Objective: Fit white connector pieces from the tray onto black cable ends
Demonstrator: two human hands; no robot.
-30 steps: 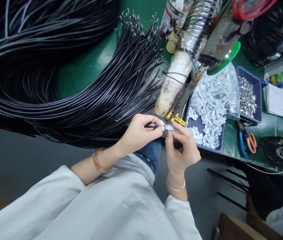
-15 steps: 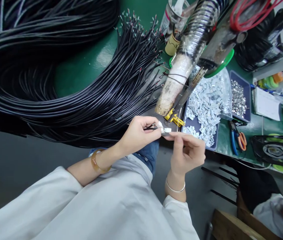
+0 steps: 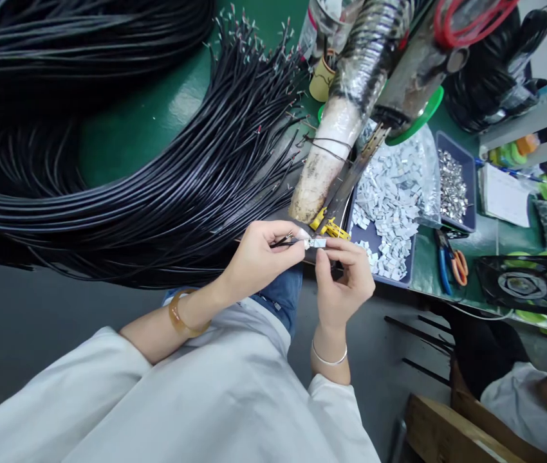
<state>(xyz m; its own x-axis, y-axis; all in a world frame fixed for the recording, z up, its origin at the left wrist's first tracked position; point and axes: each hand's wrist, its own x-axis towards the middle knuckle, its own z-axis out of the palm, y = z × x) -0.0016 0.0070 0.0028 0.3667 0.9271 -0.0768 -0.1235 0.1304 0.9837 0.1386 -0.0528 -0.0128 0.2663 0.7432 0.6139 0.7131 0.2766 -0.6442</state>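
My left hand (image 3: pixel 264 256) pinches the end of a black cable between thumb and fingers, with something white at the fingertips. A small pale rectangular piece (image 3: pixel 318 243) sits at the cable end, between the two hands. My right hand (image 3: pixel 343 273) has its fingertips on the right side of that piece, thumb below and fingers above. Just beyond the fingertips lies a yellow clip-like part (image 3: pixel 335 230) under a metal arm. A large bundle of black cables (image 3: pixel 157 199) spreads over the table to the left.
A blue tray (image 3: pixel 411 252) of small pale pieces stands right of my hands, with a tray of metal parts (image 3: pixel 453 186) behind. A wrapped duct (image 3: pixel 324 148) slants down near my hands. Pliers (image 3: pixel 457 267), a fan (image 3: pixel 524 284) and a seated person's sleeve (image 3: pixel 509 399) are at the right.
My right hand has moved left, closer to my left hand, its thumb now up against the pale piece. The view has shifted slightly, so the table items appear further left.
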